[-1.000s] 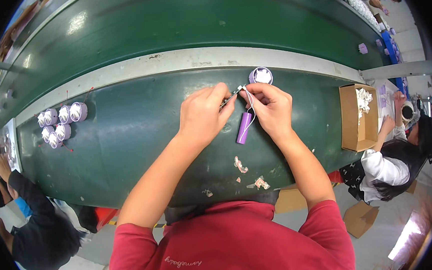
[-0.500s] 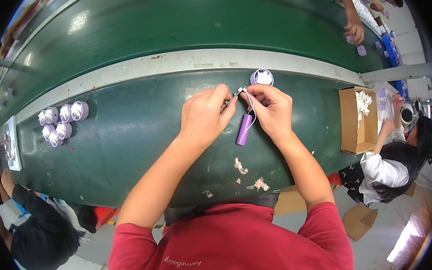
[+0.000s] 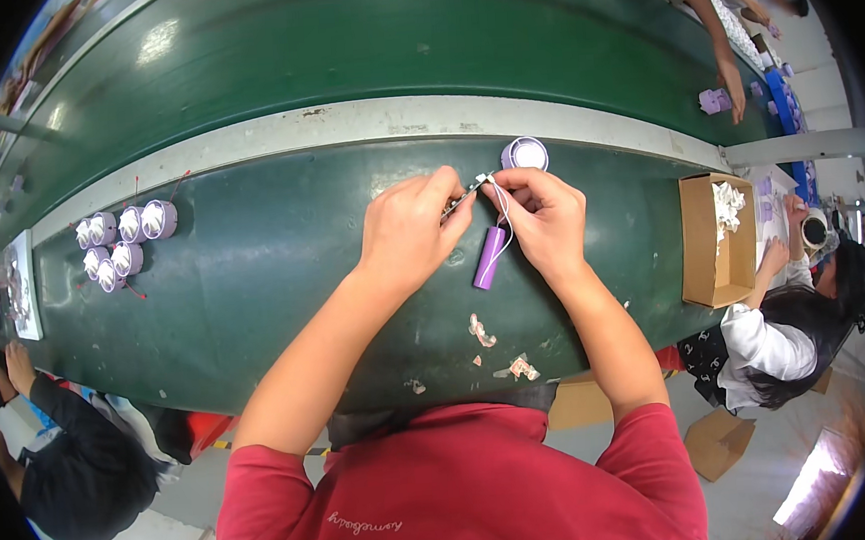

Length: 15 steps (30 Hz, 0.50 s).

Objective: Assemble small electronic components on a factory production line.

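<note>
Mid-assembly, by the look of it: purple cylindrical cell [image 3: 489,257] hanging on thin white wires [image 3: 504,215] below a small circuit strip [image 3: 463,200], not yet set into any housing. Pinched between both hands, that strip: left hand [image 3: 411,226] closed on its left end, right hand [image 3: 541,214] closed on its right end and the wires. Just beyond the right hand, one round lavender housing [image 3: 525,153] on the green tabletop [image 3: 253,283]. Well off to the left, a cluster of similar round pieces [image 3: 120,242], seemingly a finished or waiting batch. Near the body, torn scraps [image 3: 498,351].
</note>
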### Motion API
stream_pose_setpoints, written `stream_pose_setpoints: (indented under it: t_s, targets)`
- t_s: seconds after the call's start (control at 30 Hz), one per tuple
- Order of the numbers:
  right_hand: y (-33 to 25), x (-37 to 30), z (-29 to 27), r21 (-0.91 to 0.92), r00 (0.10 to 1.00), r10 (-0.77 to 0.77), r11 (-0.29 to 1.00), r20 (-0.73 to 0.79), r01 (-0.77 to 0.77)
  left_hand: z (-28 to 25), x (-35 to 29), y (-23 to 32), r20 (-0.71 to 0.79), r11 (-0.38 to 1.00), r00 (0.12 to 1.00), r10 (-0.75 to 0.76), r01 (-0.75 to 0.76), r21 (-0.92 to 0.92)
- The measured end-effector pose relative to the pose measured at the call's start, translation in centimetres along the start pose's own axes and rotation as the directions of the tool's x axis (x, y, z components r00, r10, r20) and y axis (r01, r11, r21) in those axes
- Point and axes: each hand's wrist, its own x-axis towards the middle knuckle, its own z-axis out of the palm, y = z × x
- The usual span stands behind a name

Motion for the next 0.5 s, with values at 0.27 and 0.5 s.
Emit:
stream_pose_setpoints:
  t_s: [0.27,0.5]
  targets:
    - [-0.7,0.3,-0.8,-0.127,0.995,-0.086,0.988,0.053,0.093,0.2,0.3,0.7,-0.013,0.983,0.983,-0.185,0.184,-0.022]
    - [-2.2,2.2,-2.4,-0.421,0.954,-0.288,0.878,-0.083,0.228,-0.1,0.3,0.5,0.0,0.984,0.984,-0.176,0.176,-0.028]
